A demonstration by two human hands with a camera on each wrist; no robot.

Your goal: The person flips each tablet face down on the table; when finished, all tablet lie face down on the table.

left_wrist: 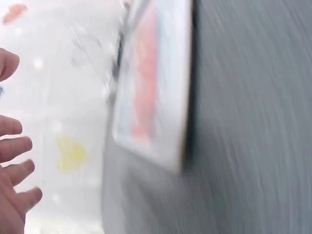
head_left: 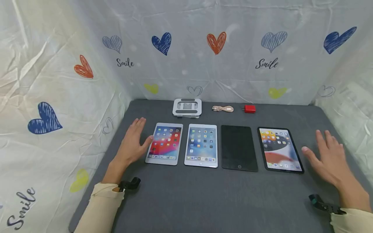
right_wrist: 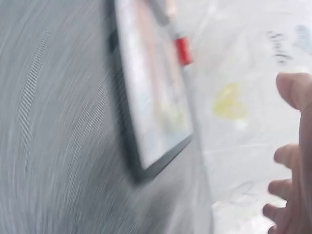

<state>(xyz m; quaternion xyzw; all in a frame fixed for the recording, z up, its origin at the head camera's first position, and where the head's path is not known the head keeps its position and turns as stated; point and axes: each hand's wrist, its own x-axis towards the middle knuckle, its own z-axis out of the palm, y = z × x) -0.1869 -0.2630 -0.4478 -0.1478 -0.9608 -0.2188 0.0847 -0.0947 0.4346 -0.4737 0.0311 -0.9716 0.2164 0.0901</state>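
Four tablets lie in a row on the grey table. My left hand is nearest the leftmost one, a white tablet with a red and blue screen; the thumb overlaps its left edge in the head view. Beside it are a second white tablet with a lit blue screen and a black tablet with a dark screen. On the right lies a black-framed tablet, its screen lit. My right hand is just right of it, fingers spread. Both hands hold nothing. The wrist views are blurred.
Along the back of the table are a folded grey-white stand, a bundled pale cable and a red charger plug. A white curtain printed with hearts rises behind and at both sides.
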